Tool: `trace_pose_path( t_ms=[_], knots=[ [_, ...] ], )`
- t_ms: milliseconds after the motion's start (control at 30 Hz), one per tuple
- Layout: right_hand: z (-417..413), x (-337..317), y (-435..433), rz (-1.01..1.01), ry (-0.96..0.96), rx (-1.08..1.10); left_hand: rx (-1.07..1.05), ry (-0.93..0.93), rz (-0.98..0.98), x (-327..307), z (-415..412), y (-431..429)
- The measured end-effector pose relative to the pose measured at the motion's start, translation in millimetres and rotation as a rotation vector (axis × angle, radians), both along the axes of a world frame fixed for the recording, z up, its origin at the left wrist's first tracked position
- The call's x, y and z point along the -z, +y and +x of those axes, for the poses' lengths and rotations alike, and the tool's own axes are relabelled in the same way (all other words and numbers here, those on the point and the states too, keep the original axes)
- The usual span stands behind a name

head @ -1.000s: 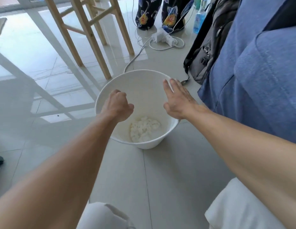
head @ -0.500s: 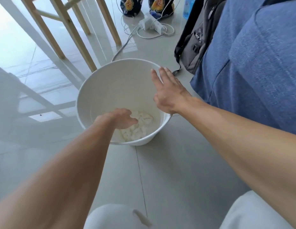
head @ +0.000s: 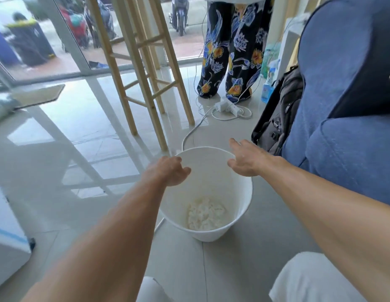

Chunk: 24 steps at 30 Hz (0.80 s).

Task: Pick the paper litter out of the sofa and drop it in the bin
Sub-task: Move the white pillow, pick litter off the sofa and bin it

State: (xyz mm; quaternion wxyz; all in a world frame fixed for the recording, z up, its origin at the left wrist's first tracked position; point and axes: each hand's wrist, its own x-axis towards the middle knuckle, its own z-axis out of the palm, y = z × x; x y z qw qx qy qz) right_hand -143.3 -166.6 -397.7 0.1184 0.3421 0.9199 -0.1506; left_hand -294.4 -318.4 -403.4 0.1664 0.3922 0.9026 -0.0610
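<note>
Drop looks done to me: left hand [head: 168, 171] and right hand [head: 246, 159] hang slack and empty over the white bin [head: 237, 192], lower centre, paper wad [head: 205, 214] on its floor; next call, reach right to the blue sofa [head: 346, 101] for more.

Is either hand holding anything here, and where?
Nothing is held: left hand hangs loosely curled over the bin, right hand spread open at its far rim.
</note>
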Motion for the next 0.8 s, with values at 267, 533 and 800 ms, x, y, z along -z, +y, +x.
trace_pose_path(
  t_ms=[267, 533, 800],
  knots=[
    [-11, -86, 9, 0.119, 0.124, -0.003, 0.043, 0.157, 0.112, -73, -10, 5],
    [-2, -148, 1, 0.167, 0.076, -0.005, 0.060, 0.216, 0.133, -141, -3, 3],
    [14, -366, -3, 0.192, 0.066, -0.018, 0.030, 0.183, 0.179, -352, 10, 1]
  ],
)
